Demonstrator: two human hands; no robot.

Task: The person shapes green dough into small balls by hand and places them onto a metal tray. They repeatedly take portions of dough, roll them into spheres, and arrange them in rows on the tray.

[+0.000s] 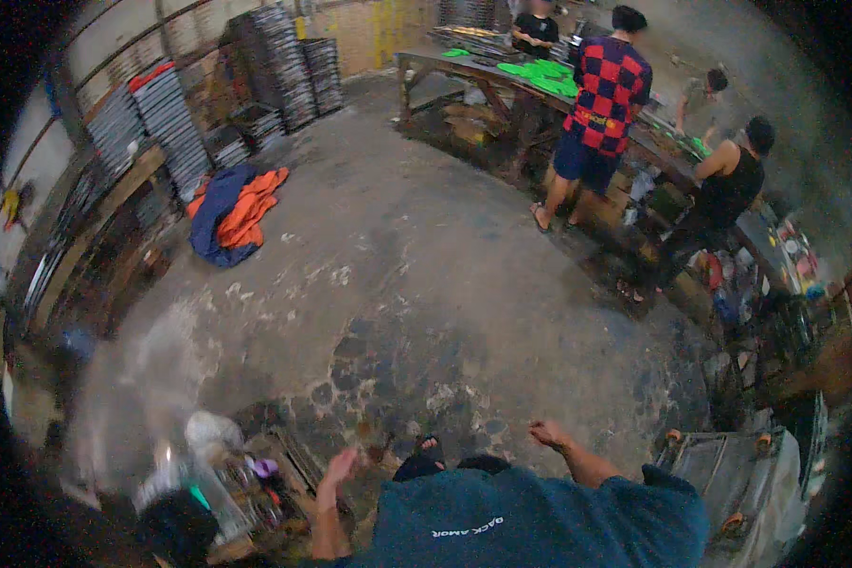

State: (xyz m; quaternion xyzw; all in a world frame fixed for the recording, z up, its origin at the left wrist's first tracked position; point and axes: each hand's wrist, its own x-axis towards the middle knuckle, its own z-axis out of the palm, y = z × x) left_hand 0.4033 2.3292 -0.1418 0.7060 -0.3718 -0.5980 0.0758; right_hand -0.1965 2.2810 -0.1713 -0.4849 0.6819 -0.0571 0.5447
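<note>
Concrete workshop floor [398, 256] spreads before you. Your left hand [339, 468] hangs open, empty, just beside the cluttered tool tray [256, 483]; your right hand [546, 434], loosely open, hovers well apart from that tray.

We observe no packages, labels, signs or screens that can be made out on the floor or surface.

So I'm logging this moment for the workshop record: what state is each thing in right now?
left hand: open, empty, raised over the floor
right hand: open, empty, held out
orange and blue cloth: crumpled in a heap on the floor
green sheets: lying flat on the long workbench
grey frames: stacked in tilted piles by the wall
</note>
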